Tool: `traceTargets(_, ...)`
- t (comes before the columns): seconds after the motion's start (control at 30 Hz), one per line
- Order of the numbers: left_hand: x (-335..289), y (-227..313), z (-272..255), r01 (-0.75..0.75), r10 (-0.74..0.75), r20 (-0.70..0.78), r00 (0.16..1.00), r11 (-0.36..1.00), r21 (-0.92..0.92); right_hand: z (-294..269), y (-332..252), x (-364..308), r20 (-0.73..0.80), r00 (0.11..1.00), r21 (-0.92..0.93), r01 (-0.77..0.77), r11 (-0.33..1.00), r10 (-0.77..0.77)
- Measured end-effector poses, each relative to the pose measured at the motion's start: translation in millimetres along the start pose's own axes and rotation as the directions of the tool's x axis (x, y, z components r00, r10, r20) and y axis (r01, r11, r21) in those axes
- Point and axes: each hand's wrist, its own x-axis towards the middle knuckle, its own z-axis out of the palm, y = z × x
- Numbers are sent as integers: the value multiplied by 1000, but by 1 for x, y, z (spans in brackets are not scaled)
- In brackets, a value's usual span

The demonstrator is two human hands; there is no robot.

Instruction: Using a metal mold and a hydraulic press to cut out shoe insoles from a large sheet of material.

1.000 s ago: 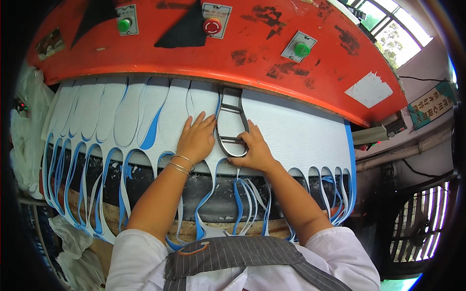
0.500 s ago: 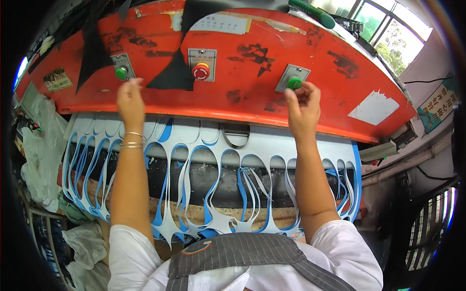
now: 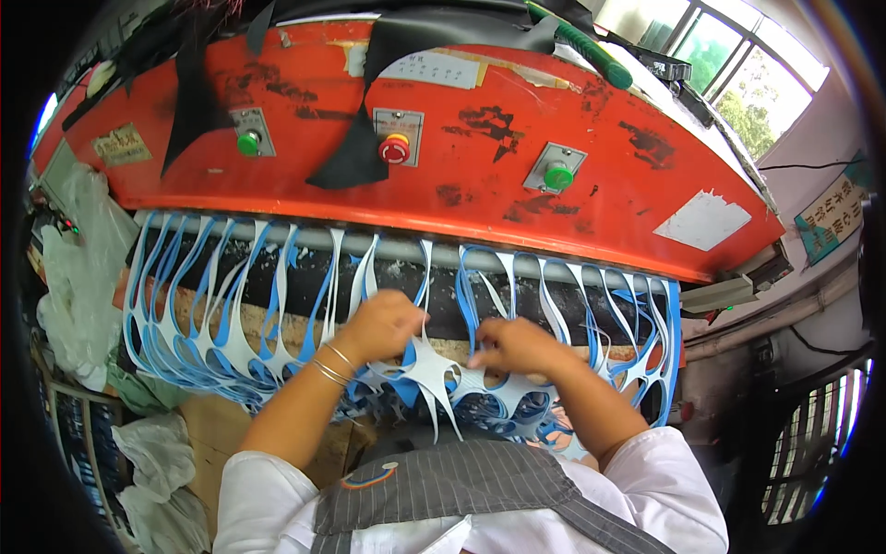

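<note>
Blue-and-white die-cut webbing [image 3: 432,371] hangs beneath the person's left hand [image 3: 383,325] and right hand [image 3: 524,348], apart, grip unclear; even pulling should prevent tearing.

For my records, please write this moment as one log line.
left hand: curled, at sheet; right hand: at sheet; grips: unclear; sheet: holed; red button: untouched

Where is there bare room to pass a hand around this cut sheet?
Narrowly, over the black bed between the strips just above the left hand and right hand. More openly, the tan area between plastic bags and left forearm. Crowded: the blue-and-white webbing bunched below both hands.
</note>
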Motion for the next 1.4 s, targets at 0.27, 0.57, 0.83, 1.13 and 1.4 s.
traceTargets(0.27, -26, 47, 51, -30, -46, 263, 964, 961, 276, 71, -6, -19, -110, 989, -530, 24, 848, -97)
traceTargets(0.57, -22, 40, 65, 31, -62, 130, 990, 973, 228, 69, -3, -18, -187, 978, -461, -5, 887, -92)
traceTargets(0.83, -3, 3, 52, 191, -175, 290, 941, 981, -27, 5, 7, 11, -179, 961, 103, 233, 967, -212)
traceTargets(1.13, 0, -71, 93, 30, -32, 38, 999, 998, 49, 85, 66, 101, -497, 740, -199, 411, 889, -453)
traceTargets(1.4, -5, -86, 98, -73, 73, -3, 997, 996, -58, 55, 64, 112, -205, 892, -115, 387, 915, -403)
